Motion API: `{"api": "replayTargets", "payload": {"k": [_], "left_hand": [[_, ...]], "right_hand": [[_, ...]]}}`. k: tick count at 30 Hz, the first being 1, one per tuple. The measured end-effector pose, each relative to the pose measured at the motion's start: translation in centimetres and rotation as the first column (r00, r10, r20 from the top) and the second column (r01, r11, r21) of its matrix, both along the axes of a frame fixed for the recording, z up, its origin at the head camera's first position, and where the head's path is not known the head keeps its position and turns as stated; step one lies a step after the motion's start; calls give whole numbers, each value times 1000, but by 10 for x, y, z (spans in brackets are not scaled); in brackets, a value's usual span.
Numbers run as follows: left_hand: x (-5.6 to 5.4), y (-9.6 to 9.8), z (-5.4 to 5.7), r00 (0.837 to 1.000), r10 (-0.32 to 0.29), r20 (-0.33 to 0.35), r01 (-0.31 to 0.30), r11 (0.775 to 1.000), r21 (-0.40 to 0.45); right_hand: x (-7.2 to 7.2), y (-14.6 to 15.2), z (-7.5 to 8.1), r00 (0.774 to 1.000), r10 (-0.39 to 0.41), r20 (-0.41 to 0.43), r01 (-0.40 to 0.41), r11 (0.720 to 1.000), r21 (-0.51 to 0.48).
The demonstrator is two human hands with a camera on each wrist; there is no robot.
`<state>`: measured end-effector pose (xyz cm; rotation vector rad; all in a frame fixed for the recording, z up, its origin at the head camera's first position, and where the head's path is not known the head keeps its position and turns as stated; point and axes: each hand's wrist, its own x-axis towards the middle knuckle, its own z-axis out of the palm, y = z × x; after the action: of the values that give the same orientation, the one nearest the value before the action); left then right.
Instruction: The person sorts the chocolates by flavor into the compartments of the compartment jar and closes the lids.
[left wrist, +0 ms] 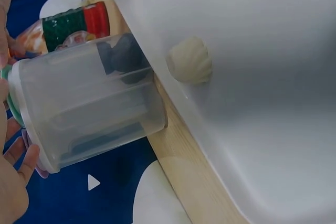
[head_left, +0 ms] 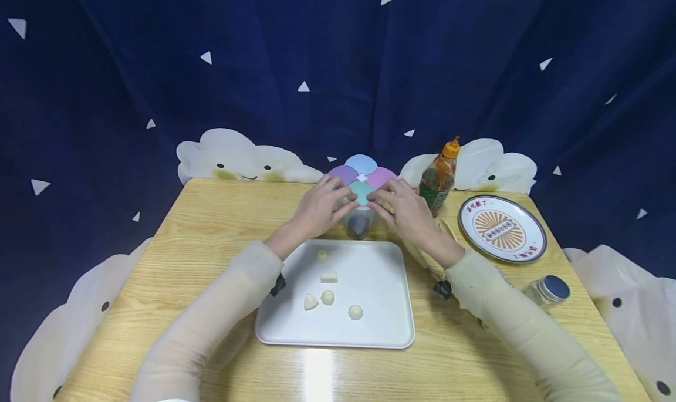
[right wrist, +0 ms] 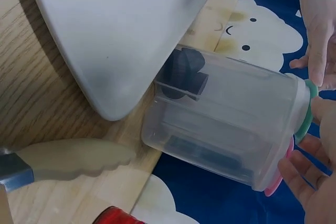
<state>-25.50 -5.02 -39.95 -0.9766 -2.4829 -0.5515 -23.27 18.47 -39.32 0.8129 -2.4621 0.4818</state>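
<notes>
A clear plastic canister [head_left: 359, 225] stands behind the white tray, with dark pieces in one compartment. Its lid has petal-shaped flaps in blue, purple, pink and green; the green flap [head_left: 361, 192] faces me. My left hand [head_left: 319, 205] grips the lid's left side with bent fingers, thumb near the green flap. From the other side my right hand [head_left: 409, 211] holds the lid likewise, its fingertips at the green and pink flaps in the right wrist view. On the tray [head_left: 380, 328] lie several small cream-coloured moulded pieces, among them a fluted one [left wrist: 190, 61].
Right of the canister are a sauce bottle [head_left: 437, 182] with an orange cap and a patterned plate [head_left: 534, 237]. Pale-tipped tongs [right wrist: 79, 158] lie beside the tray, partly under my right arm. A jar [head_left: 546, 291] with a dark blue lid stands nearer the table's right edge.
</notes>
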Motion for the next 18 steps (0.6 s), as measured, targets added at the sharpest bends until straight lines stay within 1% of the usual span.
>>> {"api": "replayTargets", "payload": {"k": [5,11,14,18], "left_hand": [[1,0,1,1000,0,0,0,1000,-7],[0,-2,5,1000,4,10,-4,999,-40],[1,-2,7,1000,7,13,-6,998,-61],[3,2,8,999,20,26,-18,998,-62]], "right_hand": [[1,0,-3,1000,-5,-3,5,1000,-10],[-2,1,-1,1000,13,-26,-13,1000,16],[-6,4,0,999,33,-3,-33,999,17],[-15,15,-3,997,44,59,-44,999,-4]]}}
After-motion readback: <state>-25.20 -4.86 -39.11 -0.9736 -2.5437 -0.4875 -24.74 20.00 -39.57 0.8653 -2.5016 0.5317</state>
